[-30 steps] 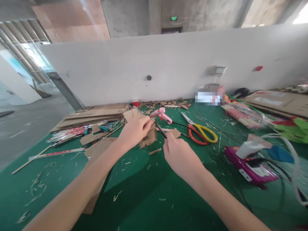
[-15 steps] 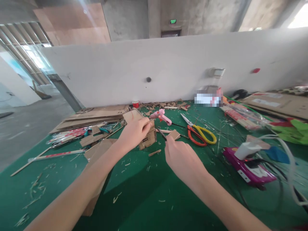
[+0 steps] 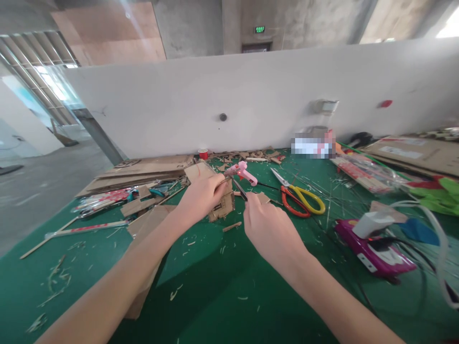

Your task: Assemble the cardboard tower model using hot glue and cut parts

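Observation:
My left hand [image 3: 201, 200] is closed on a small cardboard model [image 3: 223, 206], which has dark window-like marks on its front. The fingers cover its upper left part. From my closed right hand [image 3: 267, 227] a slim craft knife [image 3: 241, 190] sticks out, its tip pointing up and left near the top of the model. Whether the tip touches the cardboard I cannot tell. Just behind the model lies a pink glue gun [image 3: 244, 173]. A small cardboard scrap [image 3: 263, 198] shows partly behind my right hand, and a short wooden strip [image 3: 232, 227] lies in front of the model.
Scissors [image 3: 299, 198] with orange and yellow handles lie right of the glue gun. Farther right is a purple power strip [image 3: 375, 251] with cables. Cardboard sheets [image 3: 143, 172] and wrapped sticks [image 3: 102, 200] lie left. A red cup [image 3: 203, 154] stands before the white partition [image 3: 172, 110].
The knife in my right hand has tilted, and more of it shows above the fingers, with its tip nearer the model's top. My left hand keeps hold of the model; the view has shifted slightly.

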A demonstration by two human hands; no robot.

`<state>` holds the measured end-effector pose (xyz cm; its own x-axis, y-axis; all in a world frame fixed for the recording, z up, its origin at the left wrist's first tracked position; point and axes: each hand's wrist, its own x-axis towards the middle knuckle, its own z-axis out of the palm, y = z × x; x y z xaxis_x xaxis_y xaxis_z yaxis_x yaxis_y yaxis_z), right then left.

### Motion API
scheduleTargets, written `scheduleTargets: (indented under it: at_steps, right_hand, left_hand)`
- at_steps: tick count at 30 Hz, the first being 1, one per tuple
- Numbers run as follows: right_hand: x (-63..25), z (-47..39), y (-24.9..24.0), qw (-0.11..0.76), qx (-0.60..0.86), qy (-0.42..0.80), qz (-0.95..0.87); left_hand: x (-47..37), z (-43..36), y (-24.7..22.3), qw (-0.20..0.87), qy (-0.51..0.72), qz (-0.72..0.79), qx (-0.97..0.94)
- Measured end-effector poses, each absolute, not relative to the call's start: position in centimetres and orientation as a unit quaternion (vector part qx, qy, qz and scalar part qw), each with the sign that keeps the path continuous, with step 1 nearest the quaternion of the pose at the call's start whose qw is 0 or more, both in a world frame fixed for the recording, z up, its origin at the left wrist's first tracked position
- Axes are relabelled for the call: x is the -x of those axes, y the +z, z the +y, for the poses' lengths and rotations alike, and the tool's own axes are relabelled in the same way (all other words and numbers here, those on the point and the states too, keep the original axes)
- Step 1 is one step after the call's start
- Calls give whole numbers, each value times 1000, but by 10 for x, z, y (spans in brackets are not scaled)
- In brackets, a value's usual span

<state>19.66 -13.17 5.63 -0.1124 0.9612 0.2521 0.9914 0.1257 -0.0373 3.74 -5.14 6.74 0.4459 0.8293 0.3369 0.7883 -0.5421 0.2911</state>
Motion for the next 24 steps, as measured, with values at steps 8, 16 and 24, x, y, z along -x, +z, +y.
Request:
scheduleTargets:
  at_steps: [8,16,24]
  right_hand:
    - [-207,-133,76,66,668,-55,-739]
    - [-207,-132,64,77,679,-53,-728]
    - [-204,-134,56,36,671,-22,-740]
  left_hand:
    - [-38,-52,67,46,226,479,-847]
    - [-37,-52,67,52,237,466,-851]
    - [-36,-52,66,45,244,469,-848]
